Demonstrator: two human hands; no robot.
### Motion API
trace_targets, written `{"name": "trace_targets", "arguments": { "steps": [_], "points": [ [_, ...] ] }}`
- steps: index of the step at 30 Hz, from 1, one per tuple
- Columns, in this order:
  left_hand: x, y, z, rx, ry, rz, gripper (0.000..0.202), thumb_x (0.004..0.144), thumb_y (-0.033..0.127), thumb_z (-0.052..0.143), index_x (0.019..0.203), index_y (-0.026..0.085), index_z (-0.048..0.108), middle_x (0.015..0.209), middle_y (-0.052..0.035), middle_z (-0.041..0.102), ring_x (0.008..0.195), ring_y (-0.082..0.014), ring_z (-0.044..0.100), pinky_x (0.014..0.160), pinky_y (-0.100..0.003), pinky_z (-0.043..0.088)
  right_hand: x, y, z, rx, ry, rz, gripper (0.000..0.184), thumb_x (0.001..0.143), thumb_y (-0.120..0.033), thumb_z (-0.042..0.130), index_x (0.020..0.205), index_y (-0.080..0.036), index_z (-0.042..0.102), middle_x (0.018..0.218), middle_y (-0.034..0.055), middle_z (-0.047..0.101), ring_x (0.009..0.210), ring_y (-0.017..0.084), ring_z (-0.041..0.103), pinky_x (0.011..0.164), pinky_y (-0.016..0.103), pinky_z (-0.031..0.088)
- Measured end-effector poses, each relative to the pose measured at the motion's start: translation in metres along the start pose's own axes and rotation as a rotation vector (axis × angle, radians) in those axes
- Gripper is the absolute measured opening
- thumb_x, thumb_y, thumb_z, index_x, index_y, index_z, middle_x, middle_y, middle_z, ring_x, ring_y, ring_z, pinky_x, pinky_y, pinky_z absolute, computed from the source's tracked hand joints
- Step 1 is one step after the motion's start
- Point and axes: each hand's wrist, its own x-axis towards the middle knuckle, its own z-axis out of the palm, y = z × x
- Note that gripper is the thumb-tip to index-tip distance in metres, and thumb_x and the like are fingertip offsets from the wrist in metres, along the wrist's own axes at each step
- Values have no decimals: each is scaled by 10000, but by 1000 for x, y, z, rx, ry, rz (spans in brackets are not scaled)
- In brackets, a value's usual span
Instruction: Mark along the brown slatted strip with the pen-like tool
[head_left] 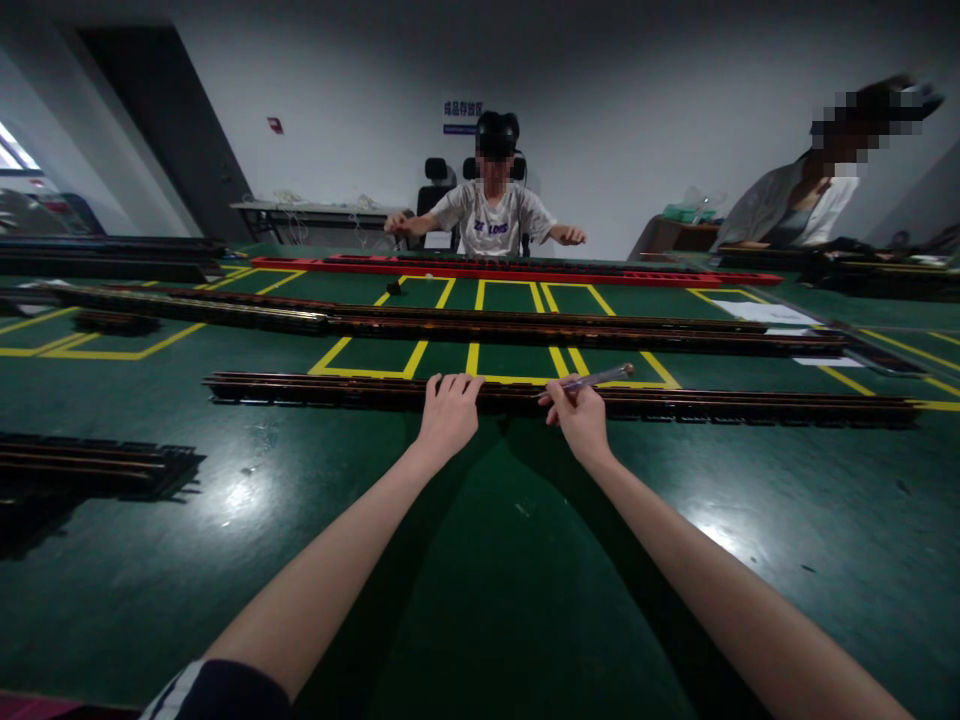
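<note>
The left hand is resting on dark strips, grip unclear; the right hand is holding a pen-like tool. Other strips are lying before the table's far-edge red rail.

Near strip bundle runs across the table, a second bundle is just behind it, then there's a tray further back. Another stack is kinda off to the left, paper sheets over on the right.
</note>
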Motion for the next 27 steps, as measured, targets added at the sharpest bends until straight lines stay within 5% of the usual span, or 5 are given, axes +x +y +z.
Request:
{"name": "trace_targets", "arguments": {
  "steps": [13,27],
  "points": [
    [1,1,-2,-2,-12,-7,464,870,95,333,1262,160,571,1247,-114,624,1196,-251,534,1093,-511,335,-1,-7,-2,25,24,52,570,701,-750,541,787,-188,573,714,41,667,474,111,569,426,241,496],
    [1,2,-3,22,-4,1,471,860,85,341,1266,161,569,1240,-122,626,1188,-261,535,1077,-517,337,-1,-7,1,55,-21,19,493,741,-681,568,774,-193,512,678,4,626,433,92,538,415,227,462]
  ]
}}
